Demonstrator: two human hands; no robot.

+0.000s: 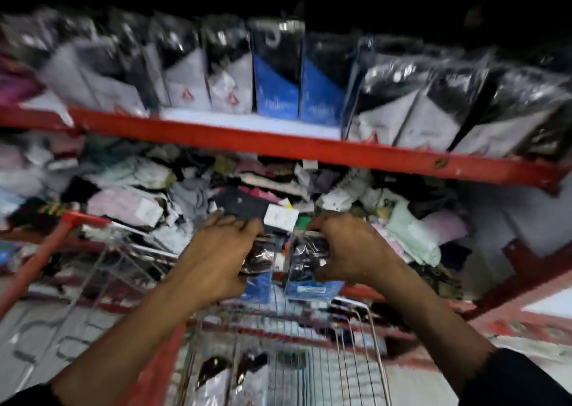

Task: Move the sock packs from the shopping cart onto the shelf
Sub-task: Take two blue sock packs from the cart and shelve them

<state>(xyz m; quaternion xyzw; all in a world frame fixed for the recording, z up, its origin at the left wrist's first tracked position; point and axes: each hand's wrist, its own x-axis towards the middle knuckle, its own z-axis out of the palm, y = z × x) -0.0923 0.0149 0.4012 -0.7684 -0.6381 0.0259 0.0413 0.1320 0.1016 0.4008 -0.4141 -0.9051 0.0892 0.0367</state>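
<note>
packs [288, 260]: clear glossy plastic film, crinkled, blue card inserts | shelf [247, 139]: red painted metal, chipped and scuffed | cart [356, 343]: bare shiny metal wire | shelf packs [411, 96]: shiny film over dark cloth, matt pale card | loose socks [411, 232]: soft matt cloth

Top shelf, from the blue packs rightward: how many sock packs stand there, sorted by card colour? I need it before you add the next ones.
Blue-card sock packs: 2
Grey-white-card sock packs: 3
Total: 5
The picture is blurred, so the right-hand count is a best reading.
</note>
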